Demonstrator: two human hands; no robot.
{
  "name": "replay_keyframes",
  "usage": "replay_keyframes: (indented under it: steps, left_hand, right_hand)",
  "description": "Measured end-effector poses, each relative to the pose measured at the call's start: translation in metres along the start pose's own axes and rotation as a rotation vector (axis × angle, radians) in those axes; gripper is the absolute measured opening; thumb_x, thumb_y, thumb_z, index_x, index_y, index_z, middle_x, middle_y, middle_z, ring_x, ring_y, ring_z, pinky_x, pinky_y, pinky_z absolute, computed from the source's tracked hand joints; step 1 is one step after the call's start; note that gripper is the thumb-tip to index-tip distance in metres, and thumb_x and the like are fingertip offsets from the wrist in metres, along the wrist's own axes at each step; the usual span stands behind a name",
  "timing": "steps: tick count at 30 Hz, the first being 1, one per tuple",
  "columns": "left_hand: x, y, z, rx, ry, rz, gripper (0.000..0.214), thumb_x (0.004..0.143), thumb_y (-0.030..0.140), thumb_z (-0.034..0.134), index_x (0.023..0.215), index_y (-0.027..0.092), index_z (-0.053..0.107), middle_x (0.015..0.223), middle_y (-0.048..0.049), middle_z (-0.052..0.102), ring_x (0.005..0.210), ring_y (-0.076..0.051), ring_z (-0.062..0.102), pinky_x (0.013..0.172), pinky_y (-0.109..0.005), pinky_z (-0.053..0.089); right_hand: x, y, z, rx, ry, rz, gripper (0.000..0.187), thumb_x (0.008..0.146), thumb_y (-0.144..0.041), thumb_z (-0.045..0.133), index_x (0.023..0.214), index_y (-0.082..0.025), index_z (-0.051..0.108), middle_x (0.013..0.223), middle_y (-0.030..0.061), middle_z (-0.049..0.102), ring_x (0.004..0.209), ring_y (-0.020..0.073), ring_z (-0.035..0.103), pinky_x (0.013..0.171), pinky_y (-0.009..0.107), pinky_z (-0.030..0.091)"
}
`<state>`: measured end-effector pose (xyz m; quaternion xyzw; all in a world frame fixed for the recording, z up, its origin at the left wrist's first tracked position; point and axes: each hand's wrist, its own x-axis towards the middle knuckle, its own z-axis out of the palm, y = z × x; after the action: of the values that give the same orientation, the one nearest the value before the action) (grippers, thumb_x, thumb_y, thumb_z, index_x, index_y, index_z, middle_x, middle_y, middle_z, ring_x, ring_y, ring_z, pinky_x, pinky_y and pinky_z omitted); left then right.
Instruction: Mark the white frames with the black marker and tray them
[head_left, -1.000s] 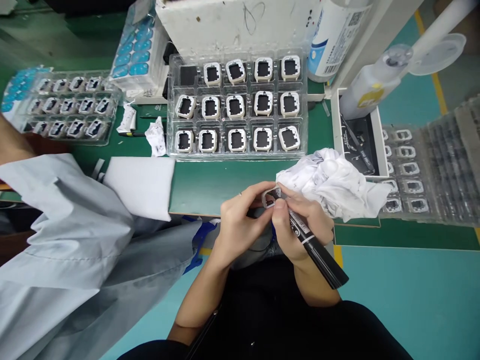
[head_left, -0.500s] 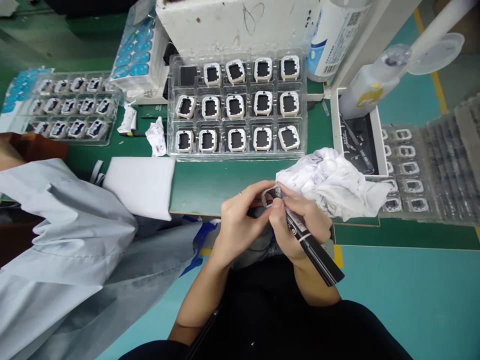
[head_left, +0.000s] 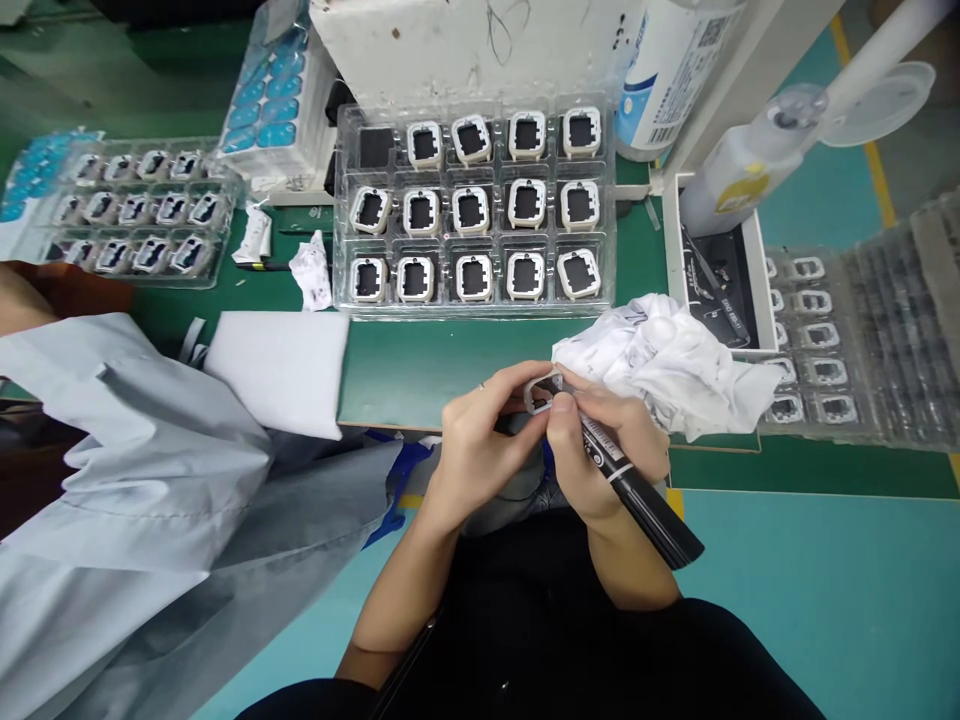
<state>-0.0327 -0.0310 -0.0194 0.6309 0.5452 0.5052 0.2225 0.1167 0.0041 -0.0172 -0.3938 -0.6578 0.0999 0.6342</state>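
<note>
Clock directions are taken from the held frame, with 12 o'clock toward the top of the view.

Hand states: the left hand pinches the frame between thumb and fingers. The right hand is wrapped around a black marker, its thumb and fingers beside the frame. The marker's rear end points between 4 and 5 o'clock. Its tip is hidden, so contact with the frame cannot be confirmed.

Location: the frame is held at the front edge of the green bench. A clear tray bearing 14 similar frames lies between 11 and 12 o'clock.

CAUTION, slip: the frame is small and held by the fingertips; too much marker pressure could twist it out. At the bench edge, a dropped part could fall to the floor.

CAUTION, stray mark: tip and fingers crowd the same spot. A wavering wrist could ink a finger or an unintended face of the frame.

CAUTION, snag: the crumpled white cloth lies near 3 o'clock, just beside the right hand; a catch there could jerk the marker.

CAUTION, bump: a co-worker's sleeve is at 9 o'clock, well apart; only a wide swing could jostle the left arm.
</note>
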Motion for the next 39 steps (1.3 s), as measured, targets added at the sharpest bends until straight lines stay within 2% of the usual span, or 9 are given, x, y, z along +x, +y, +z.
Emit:
replay_keyframes:
  steps: [5, 13, 18, 23, 31, 34, 39]
  left_hand:
    - [-0.001, 0.000, 0.001, 0.012, -0.005, 0.020, 0.032, 0.118, 0.024, 0.086, 0.150, 0.029, 0.086, 0.131, -0.0035, 0.097, 0.102, -0.016, 0.094, 0.100, -0.024, 0.080]
    - [-0.001, -0.001, 0.002, 0.055, 0.027, 0.116, 0.035, 0.116, 0.018, 0.087, 0.149, 0.030, 0.085, 0.125, -0.0005, 0.098, 0.096, -0.014, 0.094, 0.097, -0.021, 0.077]
    - [-0.001, 0.000, 0.000, 0.061, 0.000, 0.060, 0.033, 0.117, 0.020, 0.086, 0.149, 0.029, 0.085, 0.131, -0.0028, 0.097, 0.101, -0.016, 0.095, 0.099, -0.023, 0.079]
    - [0.000, -0.001, -0.002, -0.013, -0.022, 0.026, 0.033, 0.115, 0.022, 0.090, 0.148, 0.028, 0.086, 0.134, -0.0046, 0.097, 0.105, -0.018, 0.095, 0.100, -0.025, 0.080]
    - [0.007, -0.002, -0.008, -0.179, -0.059, -0.053, 0.040, 0.108, 0.033, 0.102, 0.144, 0.025, 0.089, 0.125, -0.0049, 0.097, 0.098, -0.019, 0.096, 0.092, -0.023, 0.081]
    - [0.008, -0.002, -0.008, -0.214, -0.052, -0.041, 0.042, 0.106, 0.031, 0.105, 0.144, 0.025, 0.089, 0.123, -0.0037, 0.097, 0.097, -0.018, 0.096, 0.092, -0.021, 0.080]
    - [0.002, -0.005, -0.006, -0.143, -0.020, 0.016, 0.037, 0.112, 0.026, 0.098, 0.148, 0.027, 0.088, 0.132, -0.0037, 0.097, 0.101, -0.016, 0.096, 0.099, -0.021, 0.080]
  right_hand:
    - [-0.001, 0.001, 0.003, -0.002, 0.046, 0.000, 0.013, 0.110, -0.020, 0.086, 0.117, -0.030, 0.081, 0.095, 0.0002, 0.094, 0.086, 0.0300, 0.099, 0.076, 0.038, 0.087]
    - [-0.004, -0.003, 0.003, 0.023, 0.065, 0.082, 0.009, 0.112, -0.024, 0.086, 0.114, -0.030, 0.081, 0.101, 0.0018, 0.096, 0.087, 0.0295, 0.099, 0.074, 0.039, 0.086]
    - [-0.009, 0.000, -0.002, 0.051, 0.018, 0.113, 0.012, 0.112, -0.023, 0.088, 0.116, -0.030, 0.080, 0.112, 0.0035, 0.099, 0.092, 0.0294, 0.100, 0.077, 0.039, 0.086]
    - [-0.013, 0.002, -0.004, 0.092, 0.027, 0.128, 0.015, 0.110, -0.020, 0.089, 0.115, -0.029, 0.079, 0.112, 0.0027, 0.099, 0.094, 0.0293, 0.100, 0.079, 0.037, 0.086]
    - [-0.011, 0.001, -0.001, 0.146, 0.022, 0.116, 0.011, 0.113, -0.025, 0.087, 0.116, -0.030, 0.078, 0.092, -0.0029, 0.091, 0.094, 0.0326, 0.100, 0.083, 0.045, 0.089]
    - [-0.008, -0.001, 0.000, 0.160, 0.031, 0.120, 0.010, 0.113, -0.025, 0.087, 0.115, -0.030, 0.078, 0.091, -0.0028, 0.091, 0.094, 0.0321, 0.101, 0.082, 0.044, 0.089]
    - [-0.003, -0.004, 0.002, 0.104, 0.016, 0.070, 0.010, 0.112, -0.020, 0.084, 0.112, -0.029, 0.078, 0.095, -0.0009, 0.093, 0.092, 0.0297, 0.100, 0.083, 0.038, 0.088]
